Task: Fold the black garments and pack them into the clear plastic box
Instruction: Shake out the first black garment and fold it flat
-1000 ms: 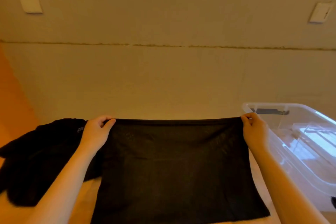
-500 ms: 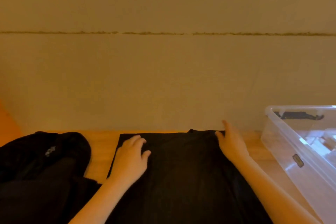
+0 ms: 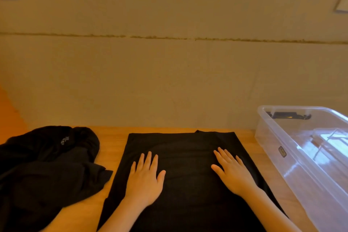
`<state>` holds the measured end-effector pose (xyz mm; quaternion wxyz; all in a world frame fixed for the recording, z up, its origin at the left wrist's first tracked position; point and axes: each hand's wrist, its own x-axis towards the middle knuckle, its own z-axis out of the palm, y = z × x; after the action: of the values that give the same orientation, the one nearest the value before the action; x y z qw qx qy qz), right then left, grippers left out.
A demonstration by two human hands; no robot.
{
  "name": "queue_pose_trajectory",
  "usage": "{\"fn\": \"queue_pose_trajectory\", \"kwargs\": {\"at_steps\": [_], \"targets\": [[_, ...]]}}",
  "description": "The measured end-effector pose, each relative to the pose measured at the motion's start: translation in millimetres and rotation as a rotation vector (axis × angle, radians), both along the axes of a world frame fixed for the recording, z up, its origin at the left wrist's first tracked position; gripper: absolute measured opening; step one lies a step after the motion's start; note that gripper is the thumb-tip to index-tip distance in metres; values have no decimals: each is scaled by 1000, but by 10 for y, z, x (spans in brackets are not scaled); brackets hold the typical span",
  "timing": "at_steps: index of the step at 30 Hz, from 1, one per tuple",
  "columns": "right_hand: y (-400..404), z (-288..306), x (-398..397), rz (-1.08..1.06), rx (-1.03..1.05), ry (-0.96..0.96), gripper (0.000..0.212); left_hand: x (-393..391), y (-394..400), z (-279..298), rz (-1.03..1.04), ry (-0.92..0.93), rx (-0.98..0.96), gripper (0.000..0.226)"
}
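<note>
Head view, both hands flat with straight fingers, left hand point(image 3: 145, 179) and right hand point(image 3: 232, 172) pressing spread black garment point(image 3: 184, 156), clear plastic box point(image 3: 293, 143) right.

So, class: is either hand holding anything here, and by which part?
Nothing is held. The left hand and right hand lie flat, fingers straight, on the spread black garment.

Matt black cloth garment point(image 3: 184, 158); glossy clear plastic box point(image 3: 308, 158); smooth wood table point(image 3: 111, 143).
</note>
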<state>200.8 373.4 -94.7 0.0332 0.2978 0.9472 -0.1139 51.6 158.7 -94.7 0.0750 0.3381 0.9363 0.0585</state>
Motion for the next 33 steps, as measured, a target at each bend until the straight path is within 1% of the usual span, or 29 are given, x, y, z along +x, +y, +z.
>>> {"fn": "queue_pose_trajectory", "kwargs": {"at_steps": [2, 3, 4, 5, 6, 7, 8, 10, 12, 14, 16, 17, 19, 20, 22, 24, 26, 27, 29, 31, 33], "targets": [[-25, -5, 151, -8, 1, -6, 134, 155, -10, 2, -2, -14, -9, 62], [-45, 21, 225, -9, -32, -17, 130, 218, -16, 6, -8, -32, -15, 62], [-59, 72, 288, -8, -83, -22, 119, 252, -17, 22, -12, -58, -4, 63], [-50, 133, 326, -13, -132, -1, 100, 242, -11, 49, -10, -81, 35, 63], [-9, 198, 337, -34, -160, 56, 79, 186, 10, 82, -3, -86, 96, 62], [62, 255, 329, -68, -157, 140, 65, 81, 42, 116, 6, -77, 164, 62], [149, 301, 303, -101, -131, 225, 57, -54, 76, 150, 23, -65, 224, 61], [352, 343, 199, -152, -65, 334, 47, -398, 142, 191, 96, -84, 302, 62], [545, 321, 61, -211, -39, 341, 38, -751, 178, 186, 190, -147, 323, 63], [738, 227, -43, -314, -36, 306, 32, -1004, 184, 127, 235, -165, 279, 63], [916, 106, -113, -412, -22, 324, 26, -1149, 188, 61, 258, -113, 254, 55], [988, 52, -146, -458, -39, 350, 21, -1188, 203, 38, 270, -99, 275, 48], [1095, -17, -222, -517, -91, 383, 11, -1234, 245, 17, 305, -139, 358, 34], [1122, -40, -255, -531, -110, 392, 9, -1238, 269, 24, 318, -169, 376, 29], [1123, -36, -292, -537, -117, 411, 10, -1242, 316, 31, 331, -194, 375, 25], [1118, -9, -307, -537, -133, 452, 14, -1247, 343, 38, 346, -213, 428, 28], [1124, 22, -311, -540, -206, 565, 13, -1256, 334, 55, 367, -268, 522, 32], [1125, 51, -312, -548, -252, 634, 11, -1271, 319, 67, 370, -303, 580, 30], [1127, 107, -304, -563, -325, 747, 9, -1270, 268, 124, 399, -407, 772, 23], [1114, 163, -278, -557, -380, 839, 9, -1232, 212, 206, 447, -505, 981, 25], [1078, 230, -247, -558, -416, 907, 9, -1189, 157, 285, 458, -561, 1117, 27]]}}
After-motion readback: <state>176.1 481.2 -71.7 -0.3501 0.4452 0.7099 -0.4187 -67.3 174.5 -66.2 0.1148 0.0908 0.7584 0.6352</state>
